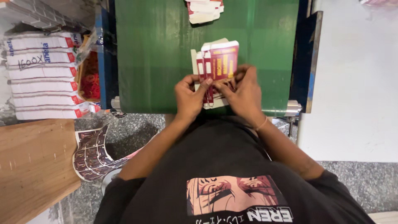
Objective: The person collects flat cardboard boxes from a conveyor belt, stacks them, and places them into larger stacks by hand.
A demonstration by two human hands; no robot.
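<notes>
Far left, a stack of white flat cartons (43, 76) sits beside a box of red rubber bands (89, 81), with printed sheets (93, 153) curling on the stone floor below. On the green conveyor belt (157, 54), the left hand (188, 99) pinches the near edge of a small pile of flattened maroon cartons (217, 66), fingers curled over it. The right hand (244, 93) meets it thumb to thumb, gripping the same pile from the other side, while another loose pile (204, 9) lies at the belt's far end.
</notes>
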